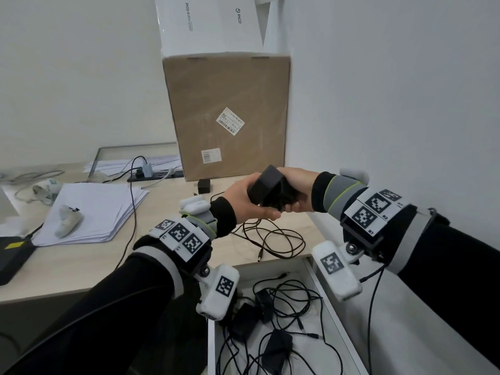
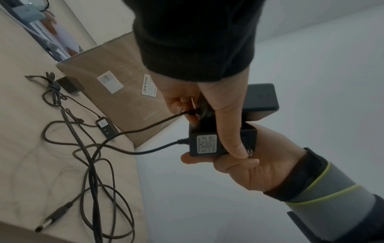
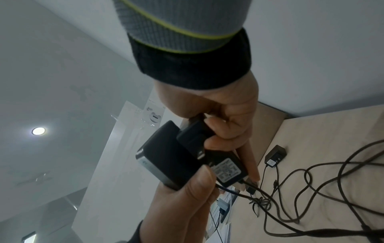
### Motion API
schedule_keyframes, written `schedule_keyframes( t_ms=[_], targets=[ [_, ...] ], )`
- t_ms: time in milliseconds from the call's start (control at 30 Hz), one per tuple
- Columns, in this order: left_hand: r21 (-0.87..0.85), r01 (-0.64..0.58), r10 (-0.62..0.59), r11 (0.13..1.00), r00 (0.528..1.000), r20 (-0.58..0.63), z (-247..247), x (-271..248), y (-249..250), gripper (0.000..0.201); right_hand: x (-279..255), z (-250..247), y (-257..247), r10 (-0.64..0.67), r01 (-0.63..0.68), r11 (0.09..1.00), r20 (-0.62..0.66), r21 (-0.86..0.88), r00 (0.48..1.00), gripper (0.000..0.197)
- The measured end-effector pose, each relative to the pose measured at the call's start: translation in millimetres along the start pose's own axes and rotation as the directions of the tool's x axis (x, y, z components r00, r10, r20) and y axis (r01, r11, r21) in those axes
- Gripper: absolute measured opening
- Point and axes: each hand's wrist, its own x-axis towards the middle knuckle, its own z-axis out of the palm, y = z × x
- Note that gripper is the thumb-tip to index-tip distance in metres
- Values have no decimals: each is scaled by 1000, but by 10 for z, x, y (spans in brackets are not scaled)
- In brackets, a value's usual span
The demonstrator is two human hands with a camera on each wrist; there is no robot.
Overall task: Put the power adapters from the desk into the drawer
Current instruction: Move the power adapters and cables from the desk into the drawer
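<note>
Both hands hold a bundle of black power adapters point(image 1: 267, 190) in the air over the desk's right corner. My left hand point(image 1: 257, 209) grips it from the left, its thumb lying across a labelled adapter point(image 2: 205, 144). My right hand point(image 1: 293, 203) cups it from the right and below, beside a larger black block point(image 2: 261, 98). Their cables point(image 1: 270, 239) trail down in loops on the desk point(image 1: 108, 261). A small black adapter point(image 1: 204, 185) and a labelled one point(image 2: 105, 125) lie on the desk by the box. The open white drawer point(image 1: 338, 347) below holds several adapters with tangled cords point(image 1: 276, 345).
A tall cardboard box point(image 1: 227, 112) stands at the back against the right wall, with a white box point(image 1: 208, 23) on top. A stack of paper point(image 1: 92, 209) with a white controller point(image 1: 67, 220) lies to the left. A power strip point(image 1: 157, 175) lies behind it, and a black device point(image 1: 10, 255) at the far left.
</note>
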Motion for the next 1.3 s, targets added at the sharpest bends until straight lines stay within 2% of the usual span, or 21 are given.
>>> schedule_keyframes(
  t_ms=[133,200,267,333,433,467,500,567,600,633,700,733,767,833,900,967,1067,1133,1200,1233,1300],
  targets=[
    [45,-13,12,999,1000,26,-1,-15,-49,79,-1,-17,0,47,-49,998,48,36,998,31],
    [83,-14,17,996,999,-38,29,-20,-72,76,-9,-6,-5,75,-76,997,69,8,995,35],
    [72,-14,22,997,995,-101,65,-26,-80,70,-4,8,-20,67,-67,998,35,8,997,43],
    [-10,-15,14,1000,990,-139,90,-34,-101,62,-6,-6,-29,27,-27,998,8,54,1000,53],
    [-199,-12,-40,980,966,-254,18,5,-127,55,-5,-91,-67,-55,44,993,100,108,993,72],
    [-251,-11,-68,968,950,-306,-33,38,-136,52,-1,-122,-66,-81,70,991,93,112,992,72],
    [-307,-8,-104,952,932,-347,-95,77,-141,49,2,-145,-49,-107,100,989,56,110,993,66],
    [-436,-26,-158,900,911,-380,-226,157,-109,41,41,-146,42,-170,171,983,-19,68,985,35],
    [-497,-57,-155,866,914,-375,-287,189,-74,36,72,-131,96,-197,197,980,-7,19,980,23],
    [-543,-89,-136,835,923,-360,-331,207,-25,34,110,-103,170,-228,229,972,25,-45,973,30],
    [-600,-135,-91,789,939,-331,-391,251,67,41,167,9,273,-309,327,933,130,-148,942,57],
    [-610,-145,-77,779,944,-321,-404,278,87,45,194,108,290,-353,380,910,172,-165,920,61],
    [-617,-145,-72,773,948,-312,-397,293,124,48,218,194,296,-395,429,889,205,-162,896,60],
    [-624,-134,-84,770,948,-307,-382,318,168,54,257,386,265,-433,469,874,239,-125,869,36],
    [-627,-151,-91,764,937,-337,-409,338,212,53,264,512,243,-430,466,873,224,-142,874,5],
    [-626,-188,-91,757,918,-386,-527,343,243,37,280,527,286,-409,447,869,204,-210,890,22],
    [-619,-245,-110,746,872,-478,-835,318,254,23,330,384,492,-289,336,857,175,-390,941,23],
    [-614,-286,-115,735,840,-530,-1035,289,248,18,394,222,701,-182,248,763,169,-598,969,16],
    [-608,-315,-119,728,817,-565,-1191,257,244,17,450,90,922,-98,193,657,172,-729,980,13],
    [-600,-325,-113,731,809,-577,-1244,244,237,17,466,35,1014,-82,179,646,166,-742,983,13],
    [-580,-323,-116,748,797,-593,-1296,220,187,17,475,-56,1123,-91,155,691,128,-706,988,17]
  ],
)
